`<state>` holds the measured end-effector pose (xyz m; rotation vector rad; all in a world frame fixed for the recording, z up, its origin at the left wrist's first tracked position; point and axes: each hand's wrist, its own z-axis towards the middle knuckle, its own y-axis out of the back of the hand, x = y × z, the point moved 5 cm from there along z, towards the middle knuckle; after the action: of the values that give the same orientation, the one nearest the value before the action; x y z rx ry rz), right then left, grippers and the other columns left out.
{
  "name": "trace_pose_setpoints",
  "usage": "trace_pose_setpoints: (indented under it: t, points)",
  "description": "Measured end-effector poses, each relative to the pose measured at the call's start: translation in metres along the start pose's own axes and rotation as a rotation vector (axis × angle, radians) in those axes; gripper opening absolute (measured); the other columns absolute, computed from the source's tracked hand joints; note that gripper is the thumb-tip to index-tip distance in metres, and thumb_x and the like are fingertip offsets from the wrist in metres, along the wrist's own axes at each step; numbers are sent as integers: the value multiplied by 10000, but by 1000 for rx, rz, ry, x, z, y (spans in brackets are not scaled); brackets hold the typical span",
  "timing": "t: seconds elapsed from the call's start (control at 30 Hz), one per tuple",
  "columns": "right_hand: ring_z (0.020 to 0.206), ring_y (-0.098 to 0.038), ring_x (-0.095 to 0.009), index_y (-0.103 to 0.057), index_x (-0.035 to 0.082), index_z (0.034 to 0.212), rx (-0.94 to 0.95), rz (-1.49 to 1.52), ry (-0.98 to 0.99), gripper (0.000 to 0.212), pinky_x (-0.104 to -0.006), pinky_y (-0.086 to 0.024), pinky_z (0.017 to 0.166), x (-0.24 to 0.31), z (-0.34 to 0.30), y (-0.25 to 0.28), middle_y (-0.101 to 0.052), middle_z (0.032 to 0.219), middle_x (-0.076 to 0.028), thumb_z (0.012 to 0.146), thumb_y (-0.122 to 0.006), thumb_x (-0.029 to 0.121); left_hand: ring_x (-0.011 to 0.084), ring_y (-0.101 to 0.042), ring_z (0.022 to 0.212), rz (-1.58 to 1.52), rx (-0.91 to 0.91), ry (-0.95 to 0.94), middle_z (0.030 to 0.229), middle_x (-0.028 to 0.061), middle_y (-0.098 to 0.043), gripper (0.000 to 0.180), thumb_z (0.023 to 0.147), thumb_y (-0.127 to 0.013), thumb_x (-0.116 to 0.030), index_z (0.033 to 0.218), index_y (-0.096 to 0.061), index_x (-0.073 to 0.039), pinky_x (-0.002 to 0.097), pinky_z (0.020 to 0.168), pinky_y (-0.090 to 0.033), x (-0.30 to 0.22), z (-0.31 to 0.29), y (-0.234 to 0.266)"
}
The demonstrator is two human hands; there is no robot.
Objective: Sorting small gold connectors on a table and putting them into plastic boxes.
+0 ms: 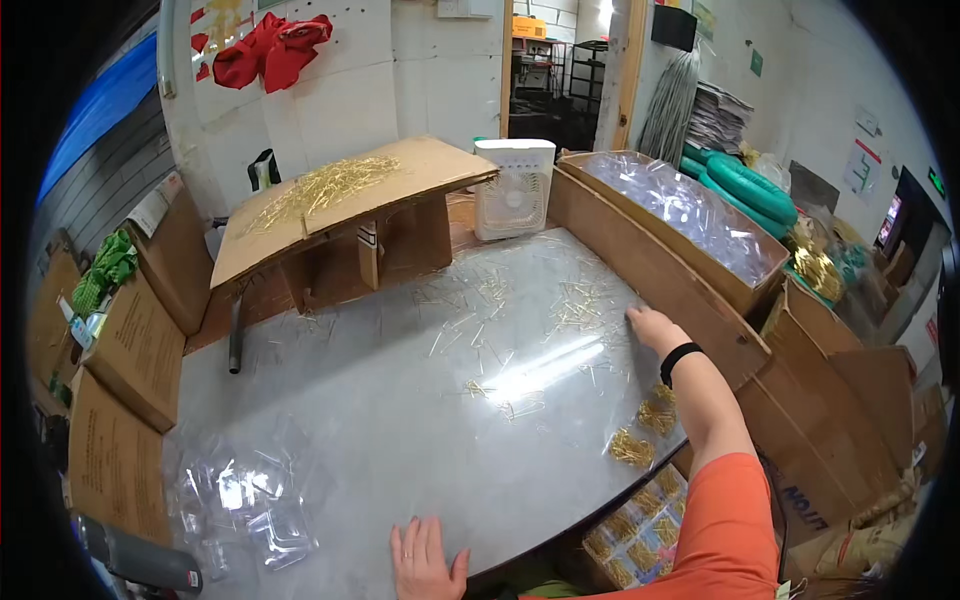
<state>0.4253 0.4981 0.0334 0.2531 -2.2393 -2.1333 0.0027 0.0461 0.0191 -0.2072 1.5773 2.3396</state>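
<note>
My left hand (428, 562) lies flat at the front edge of the grey table (370, 430), fingers stretched out, holding nothing. At the far right of the tabletop, my right hand (656, 328) reaches beside the long wooden board (650, 265). Its fingers are mostly hidden, and nothing shows in it. Thin gold wire pins (578, 305) lie scattered just left of that hand, with more pins (490, 290) across the back of the table. Below my right forearm sit two small heaps of gold pins (632, 447) near the right edge.
Clear plastic boxes (240, 490) are piled at the front left, near a dark bottle (140, 555). A cardboard stand (420, 170) bearing gold pins and a white fan (515, 190) stand behind. A carton of clear plastic pieces (690, 215) lies beyond the board. A filled tray (640, 530) sits below the edge.
</note>
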Motion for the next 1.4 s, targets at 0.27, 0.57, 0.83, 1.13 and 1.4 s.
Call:
trace_pose_setpoints:
  t: [0.27, 0.57, 0.83, 1.13, 1.4]
  points:
    - [1135, -665, -403, -698, 28, 1206, 17, 216, 398, 403, -470, -532, 983, 122, -45, 53, -721, 1142, -229, 828, -569, -26, 459, -512, 1305, -28, -1, -20, 1323, 238, -594, 631, 869, -733, -272, 1341, -537, 99, 655, 1135, -337, -7, 18, 13]
    - [1018, -719, -373, -738, 25, 1135, 402, -134, 135, 470, -471, -583, 859, 58, -60, 53, -751, 1067, -198, 674, -819, 65, 451, -488, 1329, -14, -12, -35, 1348, 239, -569, 607, 911, -703, -296, 1341, -537, 98, 649, 1144, -327, -11, 22, 14]
    - [956, -723, -342, -665, -27, 1162, 481, 85, 201, 467, -425, -577, 790, 98, -67, 31, -734, 1066, -202, 713, -756, 65, 448, -499, 1316, -27, -19, -29, 1331, 239, -580, 599, 902, -709, -269, 1343, -536, 98, 637, 1146, -333, -12, 24, 17]
    - [959, -723, -372, -764, 10, 967, 308, 18, 309, 381, -455, -571, 831, 91, -55, 40, -754, 1013, -191, 645, -867, 185, 430, -504, 1328, -45, -8, -13, 1340, 224, -593, 593, 917, -704, -275, 1354, -537, 89, 623, 1157, -329, -11, 24, 17]
    - [894, -729, -329, -777, 85, 990, 490, -397, 173, 387, -452, -572, 748, 40, -49, 16, -774, 956, -107, 618, -854, 164, 417, -509, 1330, -47, -17, -2, 1344, 217, -596, 596, 917, -712, -282, 1357, -540, 81, 617, 1165, -324, -11, 25, 18]
